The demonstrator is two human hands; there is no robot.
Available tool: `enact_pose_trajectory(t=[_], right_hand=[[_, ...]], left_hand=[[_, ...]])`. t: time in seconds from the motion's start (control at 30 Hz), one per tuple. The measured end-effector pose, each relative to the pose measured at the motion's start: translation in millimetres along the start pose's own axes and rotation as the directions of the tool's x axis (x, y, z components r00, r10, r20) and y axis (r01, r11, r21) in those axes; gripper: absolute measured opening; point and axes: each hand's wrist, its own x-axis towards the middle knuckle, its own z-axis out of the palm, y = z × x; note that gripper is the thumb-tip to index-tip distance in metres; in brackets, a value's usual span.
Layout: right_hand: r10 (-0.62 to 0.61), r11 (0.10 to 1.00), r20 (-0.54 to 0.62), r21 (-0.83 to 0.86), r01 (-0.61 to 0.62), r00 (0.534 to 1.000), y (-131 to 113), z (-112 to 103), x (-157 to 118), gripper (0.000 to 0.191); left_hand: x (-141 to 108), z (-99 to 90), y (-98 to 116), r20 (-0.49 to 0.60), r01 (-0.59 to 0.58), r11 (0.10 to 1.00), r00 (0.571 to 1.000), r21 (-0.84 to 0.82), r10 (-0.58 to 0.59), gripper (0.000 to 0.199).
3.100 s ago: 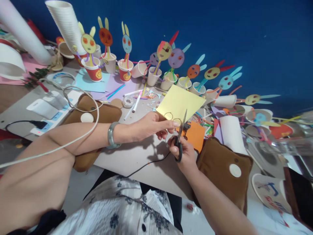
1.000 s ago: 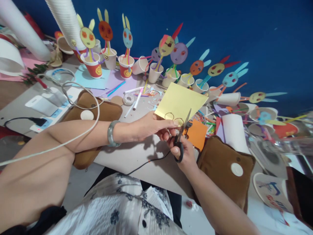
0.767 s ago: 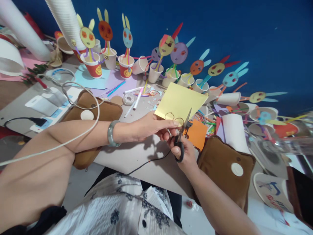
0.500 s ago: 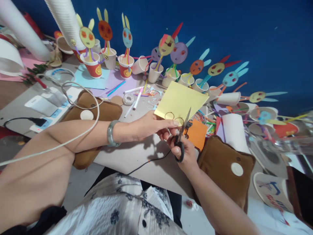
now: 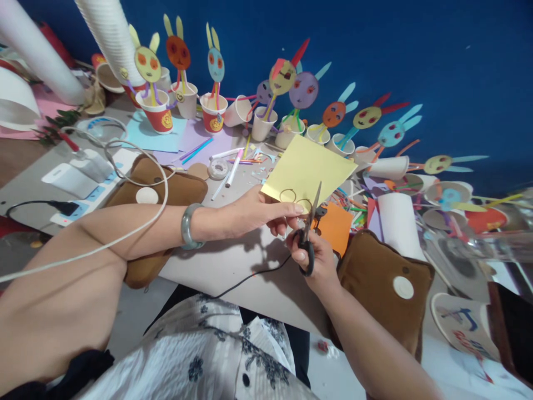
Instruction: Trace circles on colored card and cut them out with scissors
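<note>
My left hand point(image 5: 254, 214) pinches the lower edge of a yellow paper sheet point(image 5: 310, 166), thumb on top and fingers beneath. Two small circles are drawn near that edge, beside my thumb. Black-handled scissors point(image 5: 307, 247) are in my right hand point(image 5: 318, 266), with fingers through the handle loops. Their blades point up and overlap the sheet's lower edge near the right-hand circle. Whether the blades are cutting into the paper is too small to tell.
Paper cups with rabbit-faced figures point(image 5: 216, 66) line the back. Brown pouches lie at left point(image 5: 183, 191) and right point(image 5: 385, 278). Orange paper point(image 5: 336, 228) is behind my right hand. A power strip point(image 5: 94, 191) and white cable are at left. Pens and scraps lie mid-table.
The scissors have shifted very slightly left, and their blades look closer together. The yellow sheet has barely moved in my left hand.
</note>
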Motion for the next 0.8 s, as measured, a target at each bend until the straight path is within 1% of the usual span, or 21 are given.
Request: enact_pose_trajectory(t=[0.2, 0.4, 0.63, 0.8], right_hand=[[0.022, 0.999, 0.006, -0.025, -0.021, 1.000, -2.9, -1.0, 0.1, 0.066], [0.028, 0.999, 0.013, -0.021, -0.028, 1.000, -4.0, -1.6, 0.9, 0.067], [0.039, 0.999, 0.023, -0.037, -0.038, 0.999, -7.5, -3.0, 1.3, 0.066], [0.023, 0.999, 0.029, -0.022, -0.023, 0.999, -4.9, -2.9, 1.7, 0.065]], left_hand=[[-1.7, -0.4, 2.7, -0.012, -0.035, 0.997, 0.999, 0.072, 0.036, 0.024], [-1.8, -0.6, 4.9, -0.030, -0.065, 0.993, 0.997, 0.097, 0.068, 0.017], [-1.7, -2.5, 7.2, -0.010, -0.091, 0.983, 0.995, 0.157, 0.094, 0.020], [-0.6, -3.7, 5.1, -0.006, -0.130, 0.978, 0.991, 0.161, 0.133, 0.021]])
